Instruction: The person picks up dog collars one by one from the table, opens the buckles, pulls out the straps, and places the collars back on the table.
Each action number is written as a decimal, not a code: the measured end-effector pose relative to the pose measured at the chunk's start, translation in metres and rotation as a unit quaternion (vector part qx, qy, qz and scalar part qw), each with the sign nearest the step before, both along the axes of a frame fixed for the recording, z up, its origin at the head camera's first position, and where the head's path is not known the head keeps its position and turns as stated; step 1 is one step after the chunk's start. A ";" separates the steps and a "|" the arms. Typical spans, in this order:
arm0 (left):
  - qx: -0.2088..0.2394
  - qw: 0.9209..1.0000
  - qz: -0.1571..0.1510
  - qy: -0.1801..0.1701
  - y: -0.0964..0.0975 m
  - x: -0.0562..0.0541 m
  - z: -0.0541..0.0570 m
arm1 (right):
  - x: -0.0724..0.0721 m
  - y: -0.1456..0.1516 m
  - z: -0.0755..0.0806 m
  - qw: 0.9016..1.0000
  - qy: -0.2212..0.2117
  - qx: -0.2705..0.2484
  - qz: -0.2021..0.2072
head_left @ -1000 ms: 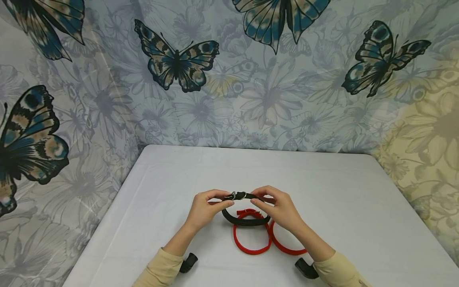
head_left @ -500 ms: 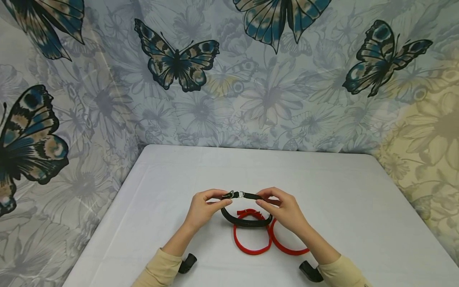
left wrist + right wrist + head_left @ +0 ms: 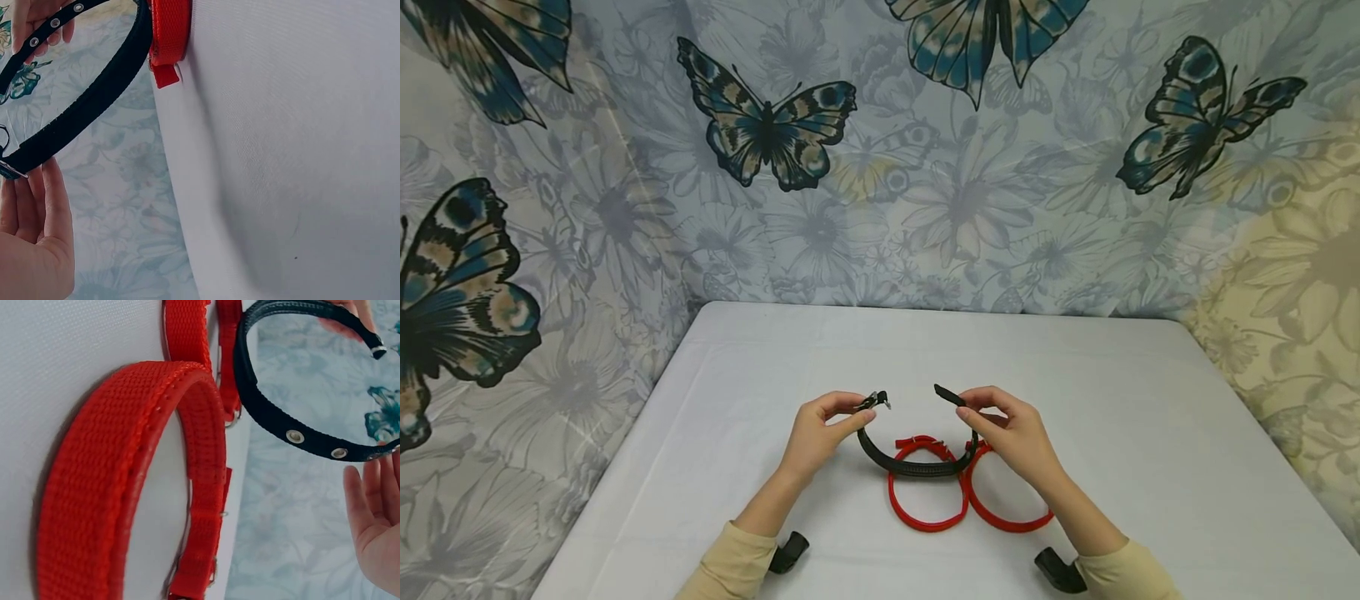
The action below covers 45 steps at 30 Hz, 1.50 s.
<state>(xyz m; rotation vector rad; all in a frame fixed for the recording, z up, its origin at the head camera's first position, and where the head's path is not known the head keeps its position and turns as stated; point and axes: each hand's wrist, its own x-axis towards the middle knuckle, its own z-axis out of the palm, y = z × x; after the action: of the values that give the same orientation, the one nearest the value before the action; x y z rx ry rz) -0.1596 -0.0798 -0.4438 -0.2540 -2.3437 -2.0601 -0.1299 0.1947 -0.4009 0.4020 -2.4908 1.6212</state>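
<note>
A black collar [image 3: 917, 468], curved in a loop with a gap at the top, hangs between both hands above the table. My left hand [image 3: 822, 429] pinches its buckle end, where a metal buckle [image 3: 871, 402] and ring show. With thumb and fingers, my right hand [image 3: 1011, 433] pinches the other end, and the strap tip [image 3: 949, 394] sticks out past the fingertips. Metal-rimmed eyelets [image 3: 295, 436] run along that end in the right wrist view. Below and partly behind the black collar lie two red collars, one on the left [image 3: 927, 527] and one on the right [image 3: 1011, 527].
The white table [image 3: 760, 358] meets a butterfly-print cloth [image 3: 880, 233] at its back edge. A black wrist-worn piece [image 3: 788, 552] sits at the left sleeve, another black piece [image 3: 1060, 571] at the right one. The right forearm overlaps the right red collar's edge.
The strap end has come away from the buckle, opening a gap in the black collar. My right hand has moved right with the strap; my left hand has shifted slightly left.
</note>
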 end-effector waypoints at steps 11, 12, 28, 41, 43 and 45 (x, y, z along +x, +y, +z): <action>0.084 0.996 -0.020 -0.028 -0.004 -0.003 0.000 | -0.012 0.020 -0.023 0.998 -0.038 -0.032 -0.036; 0.094 0.995 -0.020 -0.033 -0.005 -0.003 0.000 | -0.013 0.022 -0.025 0.998 -0.041 -0.034 -0.038; 0.228 0.966 0.049 -0.116 -0.010 -0.011 -0.005 | -0.024 0.037 -0.030 0.979 -0.084 -0.171 -0.069; 0.318 0.930 0.118 -0.144 -0.010 -0.031 -0.006 | -0.050 0.054 -0.032 0.900 -0.143 -0.393 -0.123; 0.321 0.927 0.123 -0.149 -0.011 -0.035 -0.006 | -0.055 0.057 -0.032 0.888 -0.152 -0.414 -0.126; 0.325 0.924 0.127 -0.157 -0.011 -0.039 -0.007 | -0.059 0.059 -0.033 0.881 -0.159 -0.425 -0.130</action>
<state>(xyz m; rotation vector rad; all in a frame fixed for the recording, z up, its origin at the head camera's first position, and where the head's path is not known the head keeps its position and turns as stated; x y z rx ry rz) -0.1983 -0.0908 -0.4504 0.3949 -1.5380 -2.7169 -0.1888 0.2540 -0.4334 -0.3217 -1.6059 2.5447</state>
